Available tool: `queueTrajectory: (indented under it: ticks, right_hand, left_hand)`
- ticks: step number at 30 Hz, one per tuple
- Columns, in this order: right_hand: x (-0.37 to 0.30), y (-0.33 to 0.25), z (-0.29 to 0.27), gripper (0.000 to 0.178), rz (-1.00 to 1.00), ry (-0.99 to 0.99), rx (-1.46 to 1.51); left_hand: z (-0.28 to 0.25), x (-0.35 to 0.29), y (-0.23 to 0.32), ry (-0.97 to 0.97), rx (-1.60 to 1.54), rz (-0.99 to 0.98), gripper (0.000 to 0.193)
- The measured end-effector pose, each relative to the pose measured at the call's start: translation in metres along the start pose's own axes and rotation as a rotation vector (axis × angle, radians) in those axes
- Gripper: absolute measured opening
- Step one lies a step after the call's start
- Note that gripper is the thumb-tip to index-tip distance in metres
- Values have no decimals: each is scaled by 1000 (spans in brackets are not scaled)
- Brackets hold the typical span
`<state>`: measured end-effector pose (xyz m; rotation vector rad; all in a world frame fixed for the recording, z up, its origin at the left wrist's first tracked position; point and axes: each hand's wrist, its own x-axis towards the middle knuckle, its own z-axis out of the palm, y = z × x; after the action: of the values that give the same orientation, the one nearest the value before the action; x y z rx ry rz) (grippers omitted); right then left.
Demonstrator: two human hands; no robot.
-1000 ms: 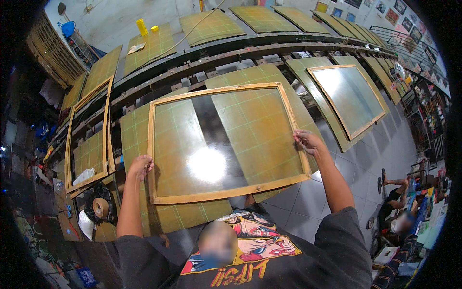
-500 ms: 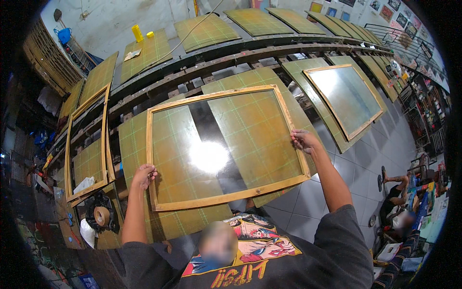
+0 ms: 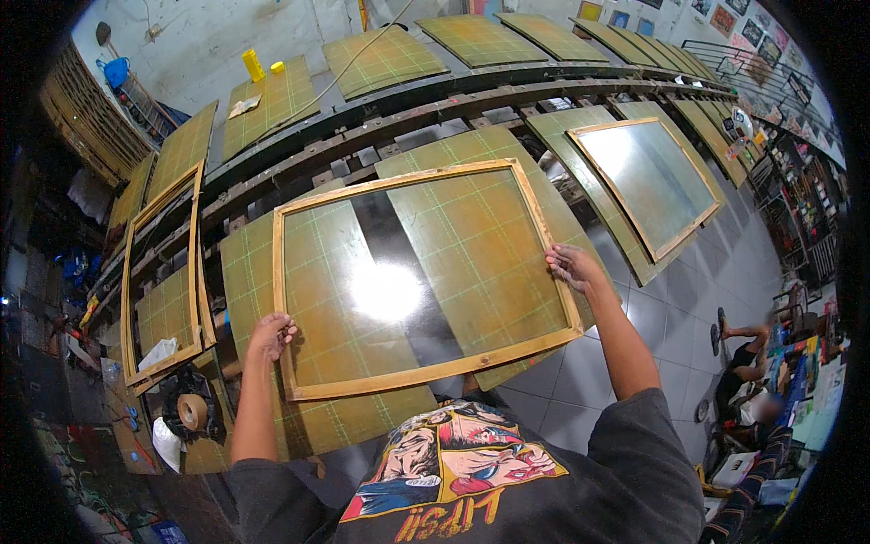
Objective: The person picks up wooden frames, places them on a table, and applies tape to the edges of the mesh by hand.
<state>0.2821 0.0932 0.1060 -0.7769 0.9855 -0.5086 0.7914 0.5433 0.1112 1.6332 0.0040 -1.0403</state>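
Note:
A large screen printing frame (image 3: 435,370), pale wood with see-through mesh stretched across it, is held over two greenish-brown boards. My left hand (image 3: 270,336) is closed at its left rail, fingers pinched at the edge. At the right rail, my right hand (image 3: 575,267) grips the wood with fingers curled. Bright lamp glare lies in the middle of the mesh. Through it show the green grid lines of the boards (image 3: 458,263) and the dark gap between them.
Another meshed frame (image 3: 689,238) lies on a board at the right. Narrower wooden frames (image 3: 133,299) lean at the left, near a roll of brown tape (image 3: 192,412). Dark metal rails (image 3: 299,163) run behind, with more boards beyond. Someone sits low at the far right (image 3: 739,372).
The view has shifted very slightly. Both hands stay on the screen printing frame, which has hardly moved.

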Motion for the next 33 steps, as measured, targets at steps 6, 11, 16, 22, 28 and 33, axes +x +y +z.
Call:
queueTrajectory:
  ticks: [6, 11, 16, 22, 28, 33]
  right_hand:
    - [-23, -15, 8, 37, -295, 255, -571]
    - [-40, -37, -43, 53, -527, 424, -903]
    - [-129, 9, -3, 68, -541, 239, -1345]
    - [-152, 71, -12, 86, -418, 226, -1017]
    - [-145, 84, -8, 91, -513, 283, -1148]
    - [-138, 91, -15, 92, -527, 251, -1095]
  left_hand:
    - [-11, 14, -11, -28, 28, 11, 8]
    - [-9, 19, -8, -74, 56, 4, 9]
    - [-8, 11, -7, -70, 135, 16, 8]
    - [-4, 11, 5, -11, 210, -56, 6]
    - [-6, 2, 15, -18, 301, -77, 9]
    - [-11, 15, 21, -87, 450, -142, 12]
